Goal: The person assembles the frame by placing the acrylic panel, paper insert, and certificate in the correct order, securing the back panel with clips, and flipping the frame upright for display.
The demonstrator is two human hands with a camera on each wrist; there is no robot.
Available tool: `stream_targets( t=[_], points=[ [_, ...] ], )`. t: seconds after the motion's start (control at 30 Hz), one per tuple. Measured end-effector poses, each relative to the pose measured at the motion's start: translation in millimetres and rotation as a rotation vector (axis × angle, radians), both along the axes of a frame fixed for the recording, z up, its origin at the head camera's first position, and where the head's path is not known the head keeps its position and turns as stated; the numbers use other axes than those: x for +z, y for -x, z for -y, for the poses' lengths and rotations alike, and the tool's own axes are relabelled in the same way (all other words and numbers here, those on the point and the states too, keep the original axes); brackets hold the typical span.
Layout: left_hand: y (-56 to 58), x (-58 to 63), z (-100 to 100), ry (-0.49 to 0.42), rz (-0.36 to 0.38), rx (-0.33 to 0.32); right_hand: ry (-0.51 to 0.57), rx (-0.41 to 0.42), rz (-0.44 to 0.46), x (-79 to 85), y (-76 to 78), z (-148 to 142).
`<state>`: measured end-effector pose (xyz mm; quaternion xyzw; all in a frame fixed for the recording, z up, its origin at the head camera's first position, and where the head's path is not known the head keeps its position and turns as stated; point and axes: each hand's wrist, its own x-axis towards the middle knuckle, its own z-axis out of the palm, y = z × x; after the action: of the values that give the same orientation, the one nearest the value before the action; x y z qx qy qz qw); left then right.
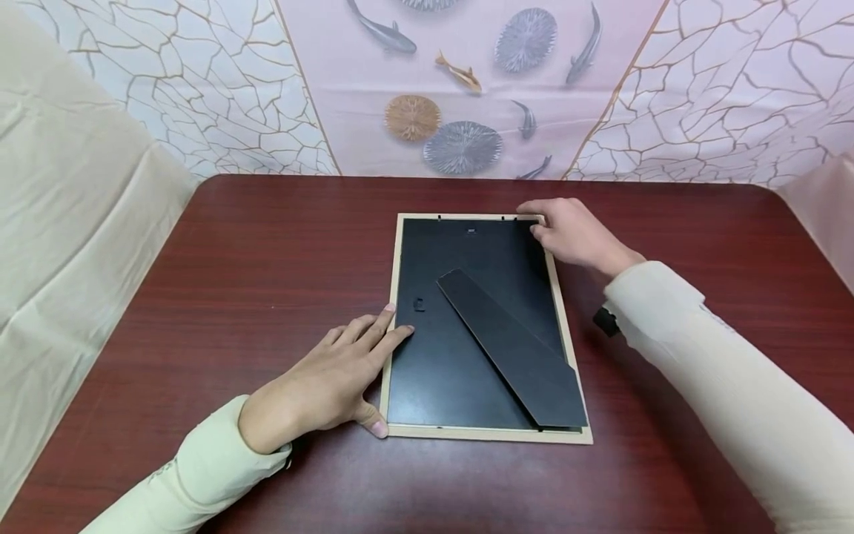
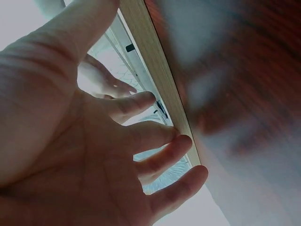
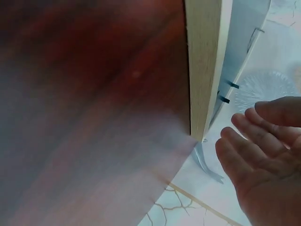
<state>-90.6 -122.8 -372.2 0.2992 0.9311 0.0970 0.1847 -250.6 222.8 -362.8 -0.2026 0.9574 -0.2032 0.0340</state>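
A picture frame (image 1: 487,434) with a pale wooden rim lies face down on the table. Its black backing board (image 1: 443,386) carries an easel leg (image 1: 514,348) that slants down to the lower right corner. My left hand (image 1: 333,378) rests along the left rim, fingers spread over the edge and thumb by the lower left corner. In the left wrist view, the fingertips of this hand (image 2: 94,141) meet the wooden rim (image 2: 155,66). At the upper right corner is my right hand (image 1: 574,233); its fingers look loosely bent beside the rim (image 3: 202,70) in the right wrist view.
Small black tabs (image 1: 502,218) stick up along the frame's top edge. Two metal hangers, one near the top (image 1: 471,231) and one at the left (image 1: 419,304), sit on the backing. Behind the dark red table (image 1: 280,252) hangs a patterned cloth (image 1: 460,96).
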Motion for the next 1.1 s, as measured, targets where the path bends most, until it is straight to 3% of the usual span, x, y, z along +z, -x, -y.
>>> stream_targets(
  t=[0.23,0.57,0.77,1.1],
  points=[
    [0.0,0.5,1,-0.007,-0.013,-0.012,-0.018,0.01,0.126,-6.4,15.5,12],
    [0.6,-0.5,2,-0.012,-0.05,-0.022,-0.016,-0.014,0.113,-9.3,15.8,19],
    [1.1,-0.8,2,-0.015,-0.108,-0.042,-0.008,0.004,0.129,-8.2,16.3,19],
    [1.8,-0.6,1,0.024,-0.128,-0.056,-0.035,0.045,0.149,-5.8,18.0,19]
  ],
)
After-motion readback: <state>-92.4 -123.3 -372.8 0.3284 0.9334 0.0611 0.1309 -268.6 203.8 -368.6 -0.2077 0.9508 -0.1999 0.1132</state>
